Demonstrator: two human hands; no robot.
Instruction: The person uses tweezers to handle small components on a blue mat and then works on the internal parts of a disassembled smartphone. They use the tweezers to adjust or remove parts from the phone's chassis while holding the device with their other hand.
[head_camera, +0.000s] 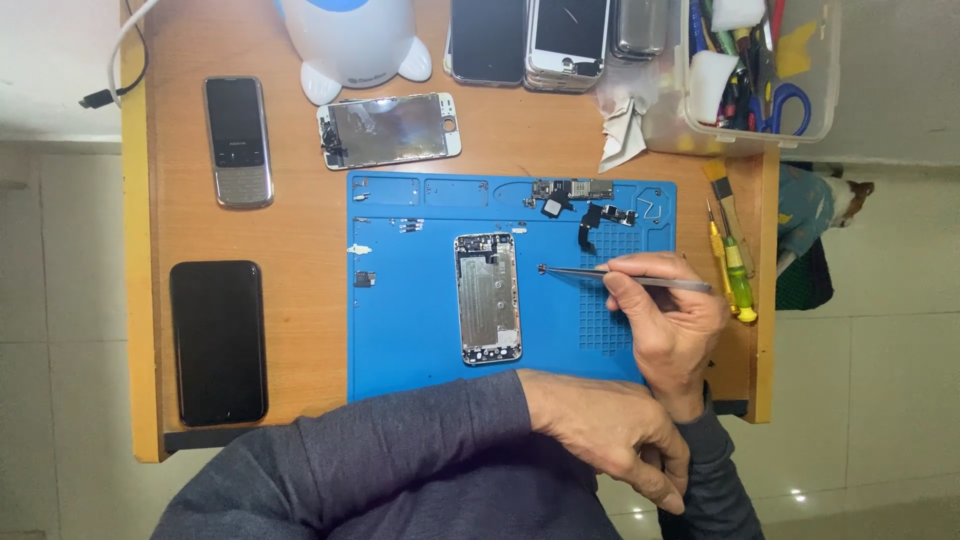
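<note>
An opened phone housing lies upright in the middle of the blue repair mat. My right hand holds metal tweezers whose tip grips a tiny dark part just right of the housing's upper edge. My left hand rests loosely curled at the table's near edge, below the mat, holding nothing. Small removed parts, a circuit board and flex cables, lie at the mat's top right.
A detached phone screen, a grey keypad phone and a black smartphone lie on the wooden table. Several phones, a white lamp base and a clear tool box stand at the back. Screwdrivers lie right.
</note>
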